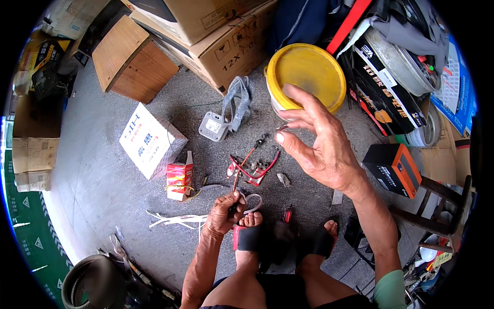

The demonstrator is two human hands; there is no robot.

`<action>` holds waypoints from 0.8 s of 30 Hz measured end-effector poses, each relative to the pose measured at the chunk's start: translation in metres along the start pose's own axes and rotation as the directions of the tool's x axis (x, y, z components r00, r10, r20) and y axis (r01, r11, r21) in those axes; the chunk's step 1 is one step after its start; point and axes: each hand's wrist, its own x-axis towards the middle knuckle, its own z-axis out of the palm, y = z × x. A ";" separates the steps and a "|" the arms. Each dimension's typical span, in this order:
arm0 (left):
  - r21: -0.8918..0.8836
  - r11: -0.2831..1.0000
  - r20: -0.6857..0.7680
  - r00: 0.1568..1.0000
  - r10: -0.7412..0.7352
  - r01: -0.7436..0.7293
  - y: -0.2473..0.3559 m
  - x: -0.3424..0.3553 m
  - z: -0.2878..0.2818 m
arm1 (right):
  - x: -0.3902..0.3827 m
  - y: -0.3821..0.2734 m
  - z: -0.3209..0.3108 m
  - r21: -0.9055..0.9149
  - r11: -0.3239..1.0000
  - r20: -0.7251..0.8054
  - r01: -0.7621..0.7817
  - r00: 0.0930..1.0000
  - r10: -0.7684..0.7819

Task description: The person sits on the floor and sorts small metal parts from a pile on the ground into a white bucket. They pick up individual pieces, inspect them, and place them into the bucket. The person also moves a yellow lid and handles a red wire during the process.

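Note:
My left hand [224,213] is closed low in front of me, just left of my sandalled foot. A thin orange wire [246,160] rises from its fingers to a small black end piece. A pale cable [256,197] loops beside these fingers. Something dark shows in the palm, too covered to name. My right hand [324,147] is raised near the yellow-lidded bucket [307,74]. Its index finger is extended, while the thumb and another fingertip come close together around a tiny dark bit I cannot make out. On the floor between the hands lies a red wire [270,167] among small loose parts.
A red and white small box [179,180] and a larger white box [152,141] stand at left. Ahead are a grey device with a strap [214,126], a wooden box [135,62] and cartons [226,49]. A black-orange box [393,169] and wooden stool [437,206] are at right.

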 end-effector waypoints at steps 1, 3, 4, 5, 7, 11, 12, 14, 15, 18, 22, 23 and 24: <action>0.022 1.000 -0.029 0.999 0.014 -0.013 0.002 -0.002 0.002 | -0.002 0.002 0.003 -0.024 0.999 0.025 -0.032 0.999 0.032; 0.024 0.999 -0.024 0.999 0.031 -0.031 0.003 -0.003 -0.001 | -0.014 0.007 0.001 -0.084 0.992 0.071 -0.093 0.993 0.099; 0.027 0.999 -0.014 1.000 0.028 -0.027 0.003 -0.002 -0.003 | -0.018 0.010 0.000 -0.104 0.986 0.151 -0.131 0.978 0.146; 0.020 1.000 -0.017 1.000 0.016 -0.016 0.005 -0.003 -0.006 | -0.022 0.013 -0.001 -0.127 0.978 0.228 -0.167 0.954 0.193; 0.010 1.000 -0.015 1.000 -0.008 0.008 0.007 -0.004 -0.008 | -0.025 0.019 0.004 -0.215 0.973 0.291 -0.089 0.945 0.151; -0.023 0.999 -0.068 0.997 0.032 -0.033 0.012 -0.003 -0.008 | -0.009 0.018 0.023 -0.334 0.939 0.526 0.087 0.844 0.109; -0.021 0.998 -0.071 0.996 0.058 -0.059 0.015 -0.003 -0.008 | -0.005 0.024 0.034 -0.294 0.944 0.511 0.148 0.859 0.024; -0.022 0.994 -0.070 0.992 0.107 -0.109 0.021 -0.006 -0.011 | 0.011 0.033 0.059 -0.334 0.919 0.575 0.212 0.818 0.020; -0.044 0.993 -0.088 0.990 0.106 -0.111 0.024 -0.009 -0.013 | 0.019 0.044 0.076 -0.329 0.914 0.555 0.236 0.832 -0.015; -0.105 0.981 -0.128 0.980 0.151 -0.165 0.032 -0.025 -0.023 | 0.053 0.060 0.128 -0.394 0.892 0.508 0.221 0.862 0.010; -0.134 0.957 -0.252 0.942 0.219 -0.259 0.039 -0.042 -0.035 | 0.067 0.099 0.173 -0.601 0.795 0.440 0.077 0.863 0.250; -0.134 0.948 -0.288 0.927 0.241 -0.288 0.042 -0.044 -0.039 | 0.060 0.111 0.180 -0.625 0.771 0.380 0.121 0.910 0.165; -0.135 0.938 -0.325 0.909 0.262 -0.319 0.044 -0.047 -0.043 | 0.058 0.111 0.181 -0.630 0.756 0.375 0.176 0.922 0.098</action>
